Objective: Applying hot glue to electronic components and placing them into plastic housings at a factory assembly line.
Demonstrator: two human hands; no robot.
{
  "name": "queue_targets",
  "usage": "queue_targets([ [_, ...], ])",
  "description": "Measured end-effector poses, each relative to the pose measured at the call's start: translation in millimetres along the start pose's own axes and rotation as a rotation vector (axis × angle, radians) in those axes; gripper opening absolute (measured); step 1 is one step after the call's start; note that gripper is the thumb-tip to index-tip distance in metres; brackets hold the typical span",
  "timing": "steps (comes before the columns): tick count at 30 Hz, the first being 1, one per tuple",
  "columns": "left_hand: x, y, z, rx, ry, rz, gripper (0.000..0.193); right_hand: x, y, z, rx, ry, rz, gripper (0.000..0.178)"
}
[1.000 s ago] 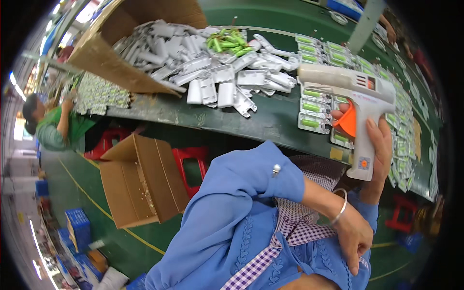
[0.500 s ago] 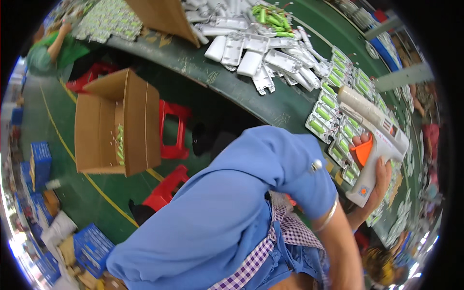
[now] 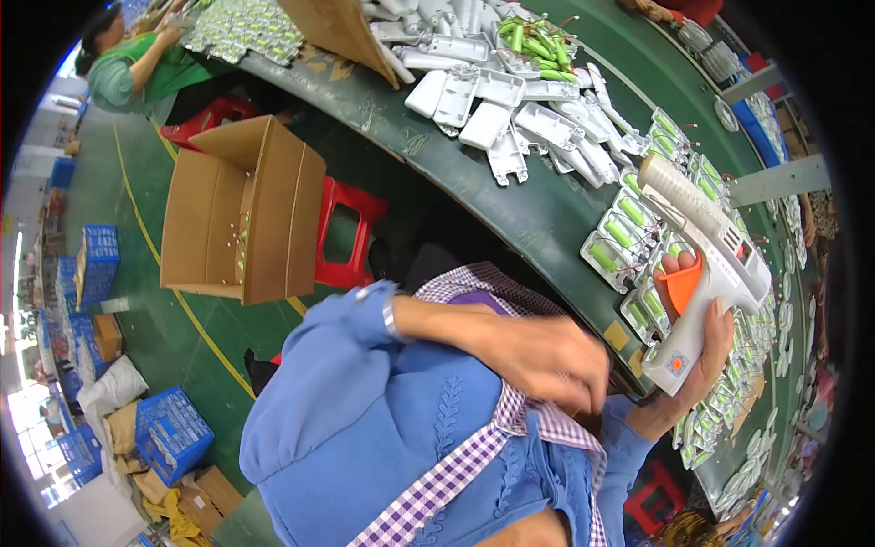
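Observation:
My right hand [image 3: 709, 351] is wrapped around the handle of a white and grey glue gun [image 3: 720, 273], with fingers at its orange trigger. The gun points up and to the left above open white plastic casings [image 3: 629, 228] that hold green battery cells and thin wires. In front of my apron, my left hand [image 3: 547, 360] is bent downward close to my right sleeve. Its fingers are curled and blurred, and the fingertips are hidden, so whether they hold anything does not show.
White casing shells [image 3: 488, 118] lie heaped on the green bench [image 3: 510, 205], with loose green cells [image 3: 538, 46] behind. Left of the bench, a cardboard box [image 3: 292, 219] stands open by a red stool [image 3: 351, 232]. A person in green [image 3: 137, 73] works at the far left. Blue crates [image 3: 173, 433] stand lower left.
My left arm has drawn back from the lower right, bringing the hand in front of my apron. My right hand keeps its hold on the glue gun. The view has shifted slightly.

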State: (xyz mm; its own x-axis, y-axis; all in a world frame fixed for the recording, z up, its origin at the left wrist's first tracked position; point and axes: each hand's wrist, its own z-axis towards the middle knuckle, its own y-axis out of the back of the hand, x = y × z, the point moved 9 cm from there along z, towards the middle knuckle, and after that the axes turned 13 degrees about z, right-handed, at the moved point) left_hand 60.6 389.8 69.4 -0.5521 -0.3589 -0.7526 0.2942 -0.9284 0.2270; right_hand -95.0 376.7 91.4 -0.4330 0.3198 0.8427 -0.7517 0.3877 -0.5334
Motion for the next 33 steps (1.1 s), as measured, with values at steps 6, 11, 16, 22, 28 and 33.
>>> queue_targets([
  [6, 38, 141, -74, -0.058, 0.441, 1.628, 0.030, -21, 10, -5, -0.033, -0.091, 0.054, 0.051],
  [11, 75, 172, -85, 0.068, 0.300, 1.709, 0.024, -25, 12, -11, -0.098, -0.094, 0.047, 0.052],
  [16, 77, 167, -80, 0.036, 0.093, 1.667, 0.021, -22, 15, -16, -0.162, -0.048, -0.009, 0.055],
  [22, 93, 198, -48, -0.419, 0.163, 1.165, 0.014, -16, 19, -17, -0.229, -0.004, -0.016, 0.055],
  [28, 70, 163, -28, -0.353, -0.004, 1.278, 0.015, -6, 24, -23, -0.295, 0.038, -0.057, 0.057],
  [33, 79, 96, -30, -0.030, -0.042, 1.559, 0.018, -5, 36, -23, -0.285, 0.009, 0.003, 0.062],
])
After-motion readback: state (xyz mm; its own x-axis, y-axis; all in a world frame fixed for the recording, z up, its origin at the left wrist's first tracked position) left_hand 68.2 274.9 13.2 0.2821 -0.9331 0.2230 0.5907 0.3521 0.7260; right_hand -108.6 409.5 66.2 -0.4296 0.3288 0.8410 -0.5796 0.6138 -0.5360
